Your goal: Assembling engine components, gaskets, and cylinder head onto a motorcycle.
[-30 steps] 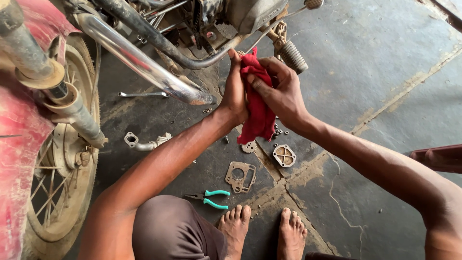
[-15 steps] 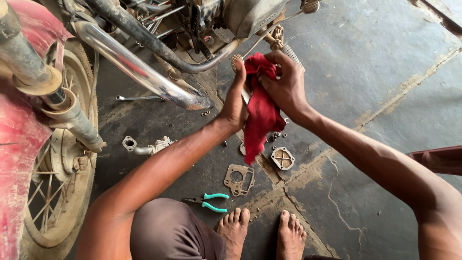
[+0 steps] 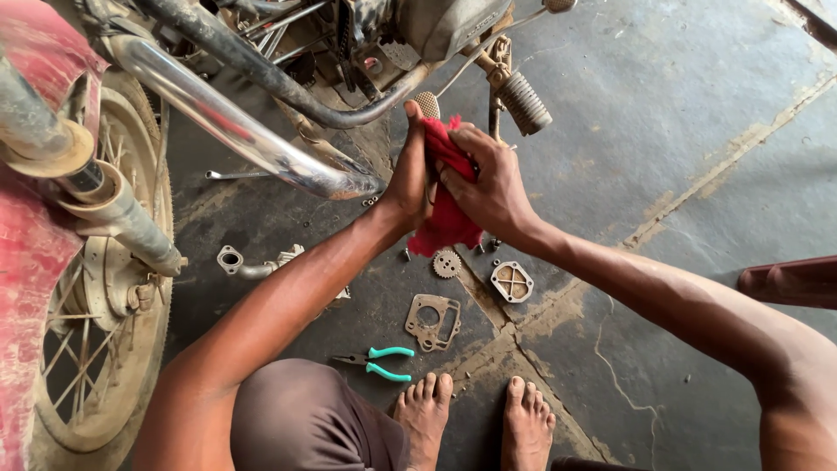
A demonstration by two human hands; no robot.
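Stained concrete workshop floor beside a motorcycle: the left hand and right hand are pressing together, clamping a crumpled red cloth rag — soft, light, limp, likely best gripped by bunching — above a small toothed metal gear.

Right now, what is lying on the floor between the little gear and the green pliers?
In the head view, a flat metal gasket lies between the small gear and the green-handled pliers.
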